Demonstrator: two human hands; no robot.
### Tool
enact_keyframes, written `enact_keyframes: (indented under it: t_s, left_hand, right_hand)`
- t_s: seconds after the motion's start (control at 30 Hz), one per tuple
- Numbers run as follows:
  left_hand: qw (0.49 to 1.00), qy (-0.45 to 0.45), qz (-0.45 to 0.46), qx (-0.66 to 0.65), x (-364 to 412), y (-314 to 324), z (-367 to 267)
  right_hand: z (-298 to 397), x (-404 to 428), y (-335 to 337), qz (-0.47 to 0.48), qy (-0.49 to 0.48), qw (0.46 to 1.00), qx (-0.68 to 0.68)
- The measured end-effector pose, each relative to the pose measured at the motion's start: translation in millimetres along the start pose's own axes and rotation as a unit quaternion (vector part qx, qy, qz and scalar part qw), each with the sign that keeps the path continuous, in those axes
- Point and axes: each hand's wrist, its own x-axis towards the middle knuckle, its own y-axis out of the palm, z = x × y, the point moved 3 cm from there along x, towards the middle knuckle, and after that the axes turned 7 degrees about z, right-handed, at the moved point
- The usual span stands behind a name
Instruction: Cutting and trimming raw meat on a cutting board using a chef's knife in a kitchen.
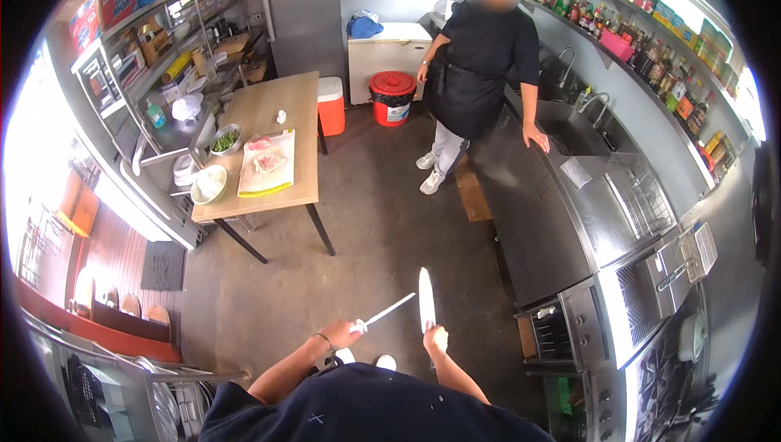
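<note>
My left hand (pixel 341 333) grips the pale handle of a honing steel (pixel 392 308), whose rod slants up to the right over the floor. In my right hand (pixel 435 340) is a chef's knife (pixel 426 295), its broad bright blade pointing away from me. The steel's tip lies close to the blade's left side in the picture; a small gap shows between them. Farther off, a white cutting board (pixel 282 156) with a yellow-green edge bears raw meat (pixel 270 162) on a wooden table (pixel 293 100).
A bowl of green vegetables (pixel 225 140) and a pale bowl (pixel 209 184) stand beside the board. Another person (pixel 482 58) in black rests a hand on the steel counter (pixel 531 216). A fryer (pixel 640 295) and a gas stove (pixel 662 381) are at right, a red-lidded bin (pixel 392 97) behind.
</note>
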Motion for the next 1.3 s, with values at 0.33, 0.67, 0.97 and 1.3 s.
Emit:
enact_keyframes:
  t_s: [0.33,0.67,0.97,1.3]
  left_hand:
    - [0.999,-0.014,-0.029,-0.018,0,13,28]
    - [1.000,0.008,0.024,0.010,-6,11,10]
    - [0.998,-0.034,0.027,0.047,-9,-6,-6]
    - [0.998,-0.060,0.019,0.031,-9,12,14]
  right_hand:
    - [46,-36,-21,0.018,-0.110,0.985,-0.130]
    - [41,-45,-28,0.115,-0.195,0.968,-0.106]
    - [20,-43,-27,0.078,-0.192,0.974,-0.091]
    - [46,-56,-41,0.109,-0.173,0.964,-0.172]
